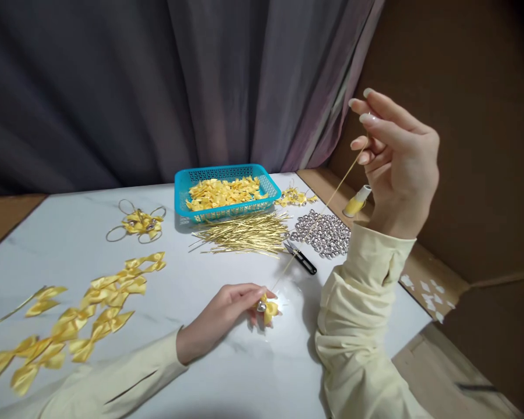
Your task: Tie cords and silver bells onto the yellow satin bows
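Low over the white table, my left hand [240,302] pinches a yellow ribbon bow [271,312] with a silver bead [261,305] at its middle. A thin yellow thread [338,185] runs taut from the bow up to my right hand [397,139]. That hand is raised high on the right, its thumb and fingers closed on the thread end; a needle tip may show there, too small to be sure. Below the thread lie black thread snips [303,261], blades toward a pile of gold twist ties [244,233]. Silver beads [323,233] are heaped beside them.
A blue basket [227,215] of yellow bows stands at the back. Loose bows [107,291] spread over the left side, near bows with gold loops [142,224]. A yellow thread spool [357,202] is by the right edge. White scraps [428,294] lie beyond it.
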Demonstrator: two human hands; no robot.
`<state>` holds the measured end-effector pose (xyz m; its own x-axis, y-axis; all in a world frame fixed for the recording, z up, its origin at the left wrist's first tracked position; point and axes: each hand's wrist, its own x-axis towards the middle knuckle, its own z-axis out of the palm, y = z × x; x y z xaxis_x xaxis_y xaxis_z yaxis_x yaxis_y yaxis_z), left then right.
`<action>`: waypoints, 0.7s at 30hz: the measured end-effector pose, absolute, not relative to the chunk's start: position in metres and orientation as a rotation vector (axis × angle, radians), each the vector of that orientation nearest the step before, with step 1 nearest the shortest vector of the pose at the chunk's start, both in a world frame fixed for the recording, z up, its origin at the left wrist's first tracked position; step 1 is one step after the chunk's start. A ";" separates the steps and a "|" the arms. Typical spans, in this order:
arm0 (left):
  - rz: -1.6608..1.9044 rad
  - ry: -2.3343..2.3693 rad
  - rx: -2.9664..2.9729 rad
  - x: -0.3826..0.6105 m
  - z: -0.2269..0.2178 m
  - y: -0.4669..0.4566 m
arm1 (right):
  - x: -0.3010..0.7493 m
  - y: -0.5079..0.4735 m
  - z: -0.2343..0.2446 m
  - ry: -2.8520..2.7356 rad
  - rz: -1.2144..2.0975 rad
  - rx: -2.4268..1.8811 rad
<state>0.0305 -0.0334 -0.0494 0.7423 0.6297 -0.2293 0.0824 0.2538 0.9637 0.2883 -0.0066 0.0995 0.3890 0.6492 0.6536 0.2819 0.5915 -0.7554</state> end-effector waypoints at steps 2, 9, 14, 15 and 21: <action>0.397 0.661 1.271 0.030 -0.049 -0.034 | 0.290 -0.006 0.099 -1.199 0.278 -0.979; 0.381 0.646 1.265 0.029 -0.049 -0.032 | 0.296 -0.004 0.096 -1.247 0.265 -1.059; 0.371 0.670 1.290 0.029 -0.048 -0.030 | 0.306 0.002 0.089 -1.184 0.273 -1.092; 0.369 0.670 1.294 0.029 -0.048 -0.030 | 0.309 0.004 0.087 -1.171 0.279 -1.084; 0.375 0.677 1.272 0.030 -0.044 -0.028 | 0.322 0.018 0.076 -1.015 0.363 -1.008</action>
<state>0.0299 -0.0285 -0.0444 0.7520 0.6078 -0.2551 0.1054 0.2711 0.9568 0.3223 0.0179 0.0762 0.5174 0.6699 0.5325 0.1805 0.5228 -0.8331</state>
